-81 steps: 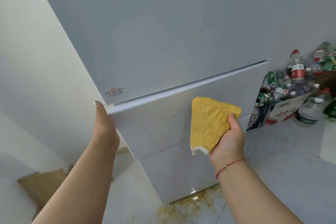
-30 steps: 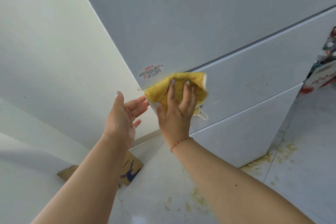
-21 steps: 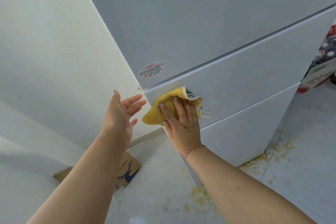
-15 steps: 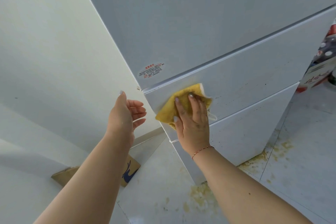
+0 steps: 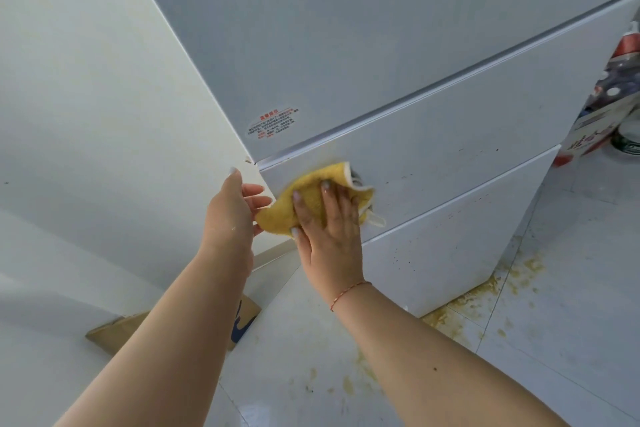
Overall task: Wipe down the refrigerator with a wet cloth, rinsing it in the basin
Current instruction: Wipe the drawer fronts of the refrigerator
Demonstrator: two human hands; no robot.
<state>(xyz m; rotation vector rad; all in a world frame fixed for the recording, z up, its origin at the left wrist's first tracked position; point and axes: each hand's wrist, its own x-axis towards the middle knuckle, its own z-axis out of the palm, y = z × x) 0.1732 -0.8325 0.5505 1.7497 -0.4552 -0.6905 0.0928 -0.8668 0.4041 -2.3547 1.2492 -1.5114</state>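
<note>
A pale grey refrigerator [image 5: 398, 55] fills the upper middle of the head view, with two drawer fronts below its big door. My right hand [image 5: 329, 225] presses a yellow cloth [image 5: 311, 191] flat against the left end of the upper drawer front, fingers straight and spread. My left hand [image 5: 232, 211] hovers at the refrigerator's left corner with relaxed fingers pointing right, next to the cloth's left tip. Dark specks dot both drawer fronts. No basin is in view.
A white wall [image 5: 86, 97] stands left of the refrigerator. A flattened cardboard piece [image 5: 117, 329] lies on the tiled floor below my left arm. Yellowish spill stains [image 5: 481, 291] spread at the refrigerator's foot. A box with bottles [image 5: 606, 114] sits at the right edge.
Over the last second my right hand slid the cloth down from the door's lower edge onto the upper drawer front. My left hand came nearer to the cloth's left tip.
</note>
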